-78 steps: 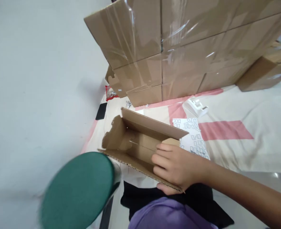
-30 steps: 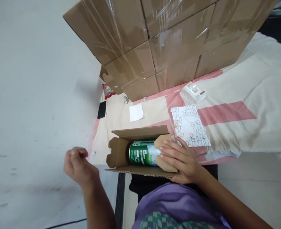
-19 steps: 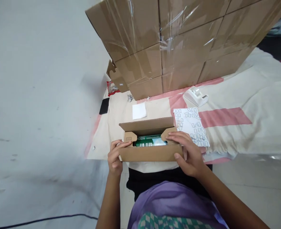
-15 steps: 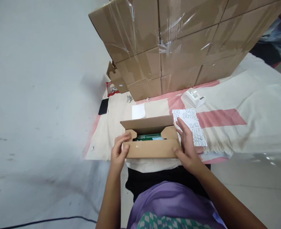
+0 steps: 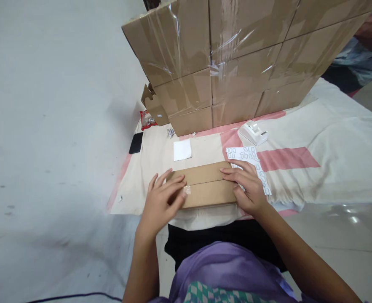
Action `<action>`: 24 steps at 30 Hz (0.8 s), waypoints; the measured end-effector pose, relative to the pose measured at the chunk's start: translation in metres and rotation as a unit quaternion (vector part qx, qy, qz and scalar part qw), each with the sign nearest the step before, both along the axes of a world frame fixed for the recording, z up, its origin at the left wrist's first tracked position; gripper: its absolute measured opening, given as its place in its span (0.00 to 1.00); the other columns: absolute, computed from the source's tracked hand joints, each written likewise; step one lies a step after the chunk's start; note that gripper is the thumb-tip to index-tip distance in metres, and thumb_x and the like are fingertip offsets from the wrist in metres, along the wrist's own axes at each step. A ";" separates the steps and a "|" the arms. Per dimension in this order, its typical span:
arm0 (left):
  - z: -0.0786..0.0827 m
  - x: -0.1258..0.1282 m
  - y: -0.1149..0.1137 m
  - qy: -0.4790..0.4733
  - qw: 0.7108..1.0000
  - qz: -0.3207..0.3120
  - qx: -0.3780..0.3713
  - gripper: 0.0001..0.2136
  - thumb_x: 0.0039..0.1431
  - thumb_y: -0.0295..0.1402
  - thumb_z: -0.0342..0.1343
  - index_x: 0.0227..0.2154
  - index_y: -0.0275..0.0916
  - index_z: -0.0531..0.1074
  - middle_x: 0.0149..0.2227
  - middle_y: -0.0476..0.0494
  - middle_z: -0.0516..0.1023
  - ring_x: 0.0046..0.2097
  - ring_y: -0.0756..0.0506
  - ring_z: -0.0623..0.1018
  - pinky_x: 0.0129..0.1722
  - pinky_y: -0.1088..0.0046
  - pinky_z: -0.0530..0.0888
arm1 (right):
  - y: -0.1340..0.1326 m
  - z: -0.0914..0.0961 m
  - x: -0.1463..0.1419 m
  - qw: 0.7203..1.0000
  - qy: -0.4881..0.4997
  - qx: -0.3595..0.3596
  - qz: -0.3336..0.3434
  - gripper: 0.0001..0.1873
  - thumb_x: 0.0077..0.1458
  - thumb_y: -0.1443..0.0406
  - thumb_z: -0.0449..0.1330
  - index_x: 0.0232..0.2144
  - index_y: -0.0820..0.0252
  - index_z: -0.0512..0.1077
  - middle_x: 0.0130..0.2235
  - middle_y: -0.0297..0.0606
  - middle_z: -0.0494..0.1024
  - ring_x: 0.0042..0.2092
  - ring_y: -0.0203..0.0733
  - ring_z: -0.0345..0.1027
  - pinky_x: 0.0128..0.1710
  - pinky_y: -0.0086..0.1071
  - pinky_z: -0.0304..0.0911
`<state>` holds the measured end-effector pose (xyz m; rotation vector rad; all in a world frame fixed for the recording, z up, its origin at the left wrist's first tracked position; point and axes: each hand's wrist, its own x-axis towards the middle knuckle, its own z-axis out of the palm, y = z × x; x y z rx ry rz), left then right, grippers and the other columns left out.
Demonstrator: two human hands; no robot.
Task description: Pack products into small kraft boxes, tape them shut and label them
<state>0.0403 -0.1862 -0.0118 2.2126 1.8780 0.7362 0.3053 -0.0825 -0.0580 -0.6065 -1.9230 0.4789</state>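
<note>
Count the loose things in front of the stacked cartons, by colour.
Brown: 1 (box)
White: 3 (paper square, sticker sheet, dispenser)
Black: 1 (flat pad)
Red: 1 (packet)
Total: 6, plus metal bits too small to count.

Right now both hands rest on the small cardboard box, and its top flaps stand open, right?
Not quite. The head view shows the small cardboard box with its top flaps folded shut, meeting along a seam. The left hand and right hand do rest flat on it.
</note>
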 end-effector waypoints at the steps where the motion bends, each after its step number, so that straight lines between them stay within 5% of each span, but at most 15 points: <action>1: 0.005 0.011 -0.002 0.053 0.998 -0.008 -0.015 0.19 0.67 0.43 0.56 0.59 0.47 0.72 0.62 0.42 0.75 0.69 0.34 0.65 0.68 0.38 0.56 | -0.001 0.001 0.001 1.000 -0.008 0.002 0.001 0.21 0.51 0.73 0.54 0.44 0.50 0.76 0.49 0.36 0.83 0.60 0.61 0.68 0.55 0.62 0.63; 4: 0.006 0.038 -0.004 0.150 0.988 -0.030 -0.015 0.35 0.63 0.52 0.58 0.68 0.44 0.60 0.69 0.37 0.65 0.71 0.30 0.61 0.68 0.38 0.59 | 0.009 0.006 0.013 0.999 -0.024 -0.039 0.018 0.16 0.57 0.69 0.56 0.43 0.48 0.78 0.49 0.35 0.83 0.59 0.59 0.70 0.57 0.61 0.63; 7: -0.003 0.046 -0.001 0.187 0.981 -0.034 0.028 0.32 0.62 0.51 0.60 0.66 0.46 0.64 0.70 0.38 0.62 0.71 0.28 0.61 0.66 0.37 0.62 | 0.048 0.015 0.042 0.985 -0.006 -0.166 -0.044 0.14 0.63 0.62 0.54 0.41 0.47 0.80 0.48 0.35 0.83 0.55 0.55 0.74 0.58 0.56 0.65; 11: -0.009 0.037 0.001 0.177 0.980 -0.071 0.060 0.25 0.64 0.48 0.58 0.62 0.48 0.69 0.67 0.42 0.68 0.70 0.30 0.64 0.65 0.37 0.62 | 0.130 0.022 0.087 0.916 0.001 -0.328 -0.231 0.14 0.61 0.59 0.54 0.39 0.53 0.79 0.52 0.38 0.81 0.57 0.52 0.71 0.60 0.48 0.63; 15: -0.009 0.034 0.001 0.170 0.980 -0.079 0.072 0.28 0.66 0.48 0.58 0.65 0.44 0.65 0.64 0.41 0.72 0.69 0.32 0.66 0.67 0.41 0.60 | 0.193 0.013 0.102 0.848 -0.097 -0.447 -0.268 0.15 0.60 0.57 0.54 0.40 0.58 0.77 0.50 0.43 0.80 0.47 0.50 0.74 0.50 0.44 0.67; 18: -0.010 0.036 0.000 0.162 0.979 -0.071 0.096 0.30 0.65 0.47 0.59 0.66 0.42 0.63 0.63 0.40 0.74 0.68 0.33 0.68 0.68 0.44 0.58 | 0.213 0.003 0.097 0.822 -0.183 -0.467 -0.271 0.13 0.59 0.56 0.58 0.30 0.59 0.74 0.42 0.46 0.80 0.41 0.50 0.72 0.47 0.44 0.66; 24: -0.011 0.038 0.000 0.153 0.981 -0.058 0.105 0.31 0.63 0.45 0.61 0.66 0.44 0.63 0.61 0.41 0.75 0.67 0.34 0.70 0.70 0.49 0.57 | 0.228 -0.001 0.092 0.817 -0.296 -0.396 -0.295 0.16 0.57 0.54 0.61 0.26 0.59 0.69 0.40 0.48 0.76 0.45 0.52 0.68 0.50 0.45 0.62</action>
